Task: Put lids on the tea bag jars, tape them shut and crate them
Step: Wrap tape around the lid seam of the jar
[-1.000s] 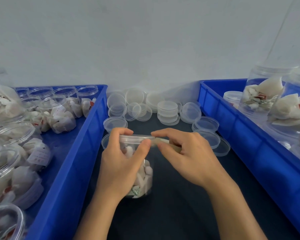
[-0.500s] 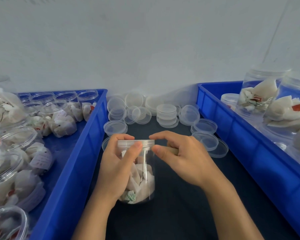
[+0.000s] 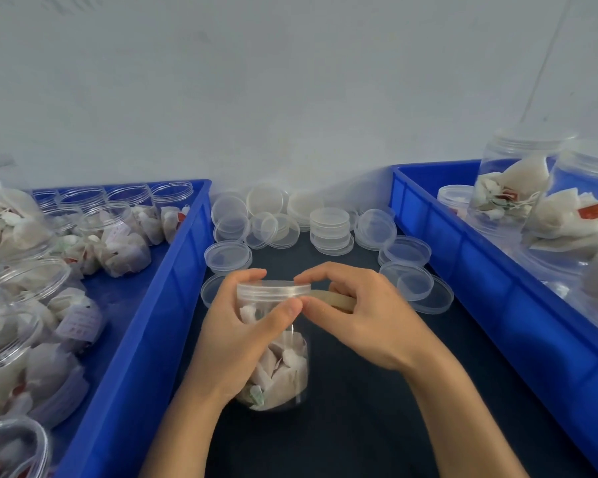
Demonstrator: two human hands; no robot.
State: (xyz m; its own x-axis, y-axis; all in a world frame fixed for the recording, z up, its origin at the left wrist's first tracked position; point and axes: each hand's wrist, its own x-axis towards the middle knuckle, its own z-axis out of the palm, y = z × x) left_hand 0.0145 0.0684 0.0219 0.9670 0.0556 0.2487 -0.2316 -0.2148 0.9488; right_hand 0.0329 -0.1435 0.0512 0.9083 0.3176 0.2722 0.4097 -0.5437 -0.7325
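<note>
Clear plastic jar point(image 3: 283, 367) of tea bags stood upright on the dark table point(image 3: 359, 426), between two blue crates, with its lid point(image 3: 273, 290) already on. Left hand point(image 3: 235, 336) was curled round the jar's upper part, thumb pressed just under the lid rim, fingers wrapped behind. Right hand point(image 3: 363, 315) was curled too, thumb and forefinger pinching at the lid's right edge, with a tan roll of tape point(image 3: 335, 300) gripped inside the fingers. Most of the roll was hidden by the hand; could not tell whether any tape lay on the lid. Loose lids point(image 3: 330, 229) lay stacked behind. Left crate point(image 3: 145, 339) held open jars point(image 3: 118, 236); right crate point(image 3: 491, 288) held capped ones point(image 3: 511, 188), cut off at the frame edge.
</note>
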